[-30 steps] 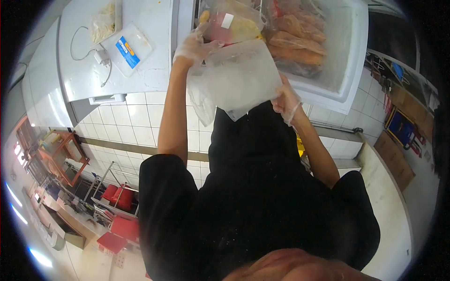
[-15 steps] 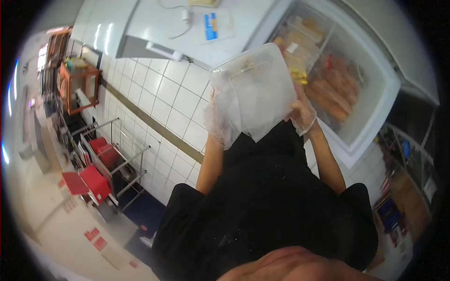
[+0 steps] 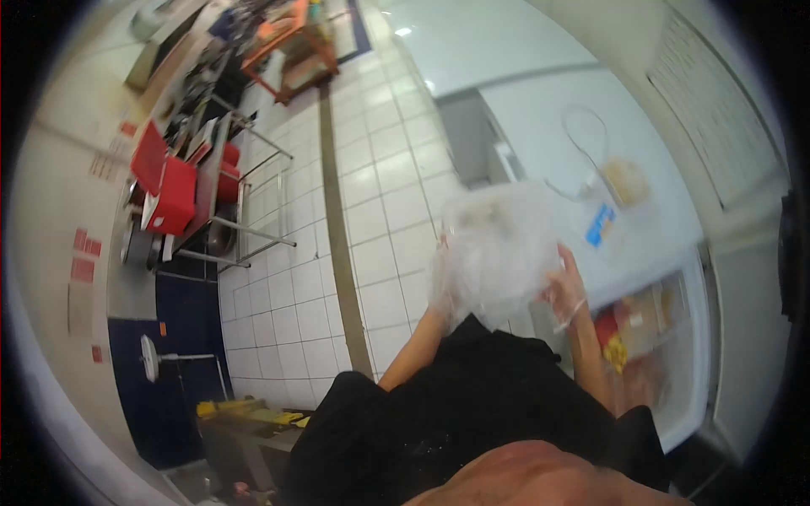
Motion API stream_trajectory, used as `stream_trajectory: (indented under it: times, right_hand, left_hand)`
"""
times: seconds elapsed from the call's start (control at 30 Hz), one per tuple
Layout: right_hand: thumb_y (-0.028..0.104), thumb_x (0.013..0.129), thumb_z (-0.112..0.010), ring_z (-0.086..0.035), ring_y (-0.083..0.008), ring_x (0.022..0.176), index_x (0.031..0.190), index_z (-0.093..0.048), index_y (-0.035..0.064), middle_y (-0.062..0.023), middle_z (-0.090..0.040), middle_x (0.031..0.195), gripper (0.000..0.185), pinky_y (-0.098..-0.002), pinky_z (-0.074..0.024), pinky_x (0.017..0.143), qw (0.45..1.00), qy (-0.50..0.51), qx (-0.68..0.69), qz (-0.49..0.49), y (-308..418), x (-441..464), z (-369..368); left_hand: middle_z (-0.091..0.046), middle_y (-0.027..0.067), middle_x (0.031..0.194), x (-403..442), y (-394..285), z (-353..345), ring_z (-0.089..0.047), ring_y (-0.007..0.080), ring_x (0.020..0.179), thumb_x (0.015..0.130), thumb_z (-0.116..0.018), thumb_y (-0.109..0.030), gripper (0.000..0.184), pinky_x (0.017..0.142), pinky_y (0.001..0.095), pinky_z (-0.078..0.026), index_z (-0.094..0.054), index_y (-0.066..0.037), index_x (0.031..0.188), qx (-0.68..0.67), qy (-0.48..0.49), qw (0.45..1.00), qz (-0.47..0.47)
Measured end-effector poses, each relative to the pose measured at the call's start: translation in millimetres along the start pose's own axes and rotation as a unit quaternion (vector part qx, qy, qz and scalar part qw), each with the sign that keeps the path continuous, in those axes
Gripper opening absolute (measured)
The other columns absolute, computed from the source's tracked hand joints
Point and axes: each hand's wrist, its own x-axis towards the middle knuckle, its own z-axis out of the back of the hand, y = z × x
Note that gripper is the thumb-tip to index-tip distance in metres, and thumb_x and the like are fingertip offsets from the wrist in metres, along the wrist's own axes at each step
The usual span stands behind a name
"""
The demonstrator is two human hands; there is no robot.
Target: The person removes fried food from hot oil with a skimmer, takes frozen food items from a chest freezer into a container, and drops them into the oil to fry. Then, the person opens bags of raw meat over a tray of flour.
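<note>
You are holding the translucent container (image 3: 506, 253) between both gloved hands, with your left hand (image 3: 444, 297) gripping its left side and your right hand (image 3: 564, 295) pressing its right side, forefinger sticking up. Blur is hiding the finer finger contact. Compared with half a second ago, you are facing more to the left: the open freezer (image 3: 697, 325) is now sitting right of and nearer you than your right hand, the blue-labelled pack (image 3: 602, 225) is lying just beyond that hand on the white table (image 3: 553, 118), and tiled floor (image 3: 384, 228) is stretching left of your left hand.
</note>
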Motion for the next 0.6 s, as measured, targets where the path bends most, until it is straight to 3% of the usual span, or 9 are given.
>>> stream_trajectory:
  times: [0.23,0.4,0.6]
  right_hand:
    - [0.003,0.09,-0.059,-0.068,-0.0186,0.077,0.148,-0.043,0.0085,-0.0129,-0.064,0.123,0.06,-0.0297,-0.0582,0.051,0.997,0.052,-0.044,-0.037,-25.8,110.2,-125.2]
    - [0.002,0.094,-0.061,-0.069,-0.0175,0.078,0.143,-0.046,0.0053,-0.0116,-0.065,0.117,0.052,-0.0289,-0.0597,0.053,0.991,0.068,-0.111,-0.017,-44.1,188.4,-155.7]
    - [0.01,0.096,-0.067,-0.067,-0.0143,0.078,0.134,-0.053,0.0031,-0.0096,-0.065,0.112,0.041,-0.0266,-0.0589,0.059,0.98,0.076,-0.185,-0.004,-16.5,279.3,-190.8]
  left_hand:
    - [-0.051,0.012,0.148,-2.4,-126.9,92.4,-0.053,0.0228,0.13,0.103,-0.06,-0.028,0.066,0.112,0.0378,-0.043,-0.031,-0.008,0.159,-0.015,-0.084,0.994,-0.067]
    - [-0.05,0.0117,0.148,22.7,-174.8,121.5,-0.052,0.0227,0.13,0.103,-0.06,-0.026,0.067,0.112,0.0384,-0.043,-0.029,-0.01,0.16,-0.022,-0.116,0.988,-0.104]
    - [-0.049,0.0114,0.148,90.6,-236.3,126.1,-0.051,0.0227,0.131,0.103,-0.06,-0.025,0.068,0.113,0.0391,-0.042,-0.027,-0.012,0.161,0.012,-0.147,0.977,-0.153]
